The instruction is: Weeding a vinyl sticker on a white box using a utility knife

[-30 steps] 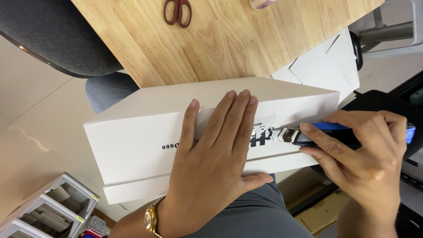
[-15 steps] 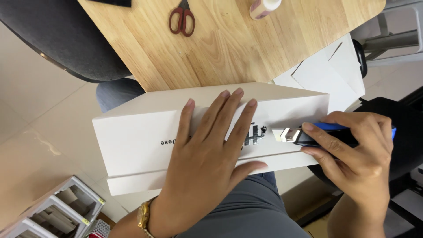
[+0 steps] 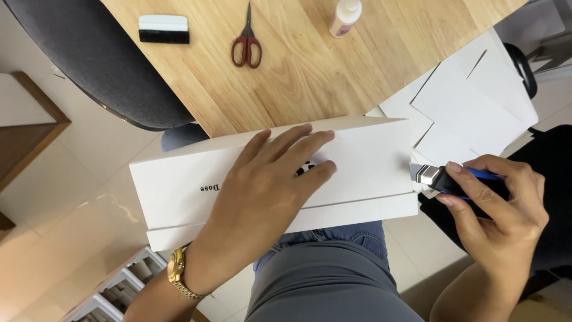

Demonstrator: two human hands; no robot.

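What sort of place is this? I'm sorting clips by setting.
Probably a craft or packing workspace: a wooden table with scissors and glue bottle, cut white card sheets beside it.

Both hands bare, no gloves, forearms uncovered. Left hand (image 3: pixel 262 191): gold metal-link wristwatch (image 3: pixel 177 273) on wrist. Right hand (image 3: pixel 500 209): no rings or watch visible. Grey top (image 3: pixel 328 286) over blue jeans (image 3: pixel 333 237) at lap.

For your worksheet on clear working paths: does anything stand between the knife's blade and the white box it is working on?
Nothing visible does. The right hand holds the knife with its blade at the right end of the white box; the left hand lies flat further left.
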